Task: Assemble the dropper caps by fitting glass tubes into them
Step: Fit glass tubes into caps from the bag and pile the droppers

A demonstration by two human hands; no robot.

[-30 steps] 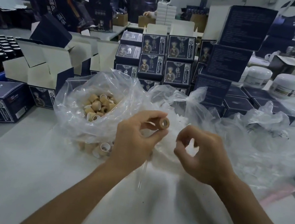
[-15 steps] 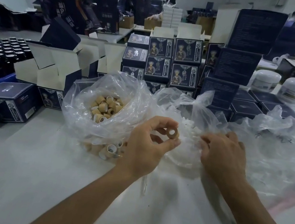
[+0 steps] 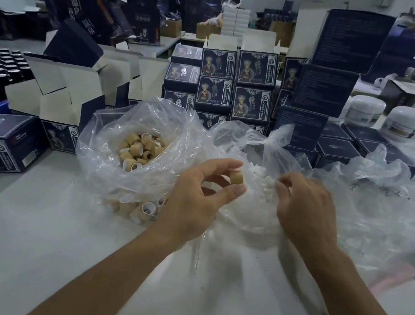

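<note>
— Status of hands?
— Left hand (image 3: 195, 196) pinching a tan cap (image 3: 237, 177) by its sides, above the tabletop (image 3: 23, 236). Right hand (image 3: 304, 209) curled inside the bag (image 3: 265, 150) of white pieces (image 3: 260, 177); grip not discernible.
— Handling?
— Cap: light, rigid. Glass tube (image 3: 197, 252) below the left hand: likely fragile, slippery; best held mid-shaft.

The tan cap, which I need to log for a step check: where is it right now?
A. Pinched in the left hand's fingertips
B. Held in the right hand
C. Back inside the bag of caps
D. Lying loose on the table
A: the left hand pinches the tan cap between thumb and fingertips, above the bags.
</note>
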